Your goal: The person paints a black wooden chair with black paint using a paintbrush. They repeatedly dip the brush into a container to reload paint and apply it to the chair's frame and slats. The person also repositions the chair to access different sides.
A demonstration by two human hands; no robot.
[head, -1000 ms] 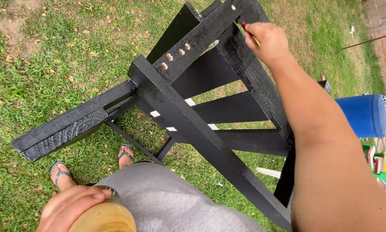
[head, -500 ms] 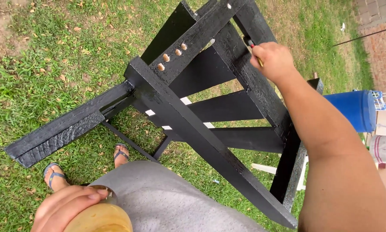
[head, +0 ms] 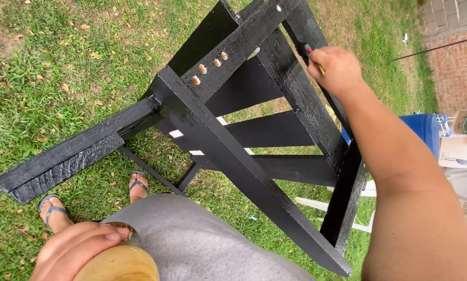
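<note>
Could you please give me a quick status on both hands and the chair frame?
Right hand grips thin paintbrush, bristles on black wooden chair frame. Left hand holds rounded tan container. Nothing obstructing the brush.

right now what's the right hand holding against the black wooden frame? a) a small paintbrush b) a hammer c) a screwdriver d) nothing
a: the right hand grips a small paintbrush whose dark bristle end meets a slat of the black wooden frame.

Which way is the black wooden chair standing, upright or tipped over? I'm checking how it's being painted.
Tipped over: the black wooden chair lies tilted on the grass, one plank end near the feet.
</note>
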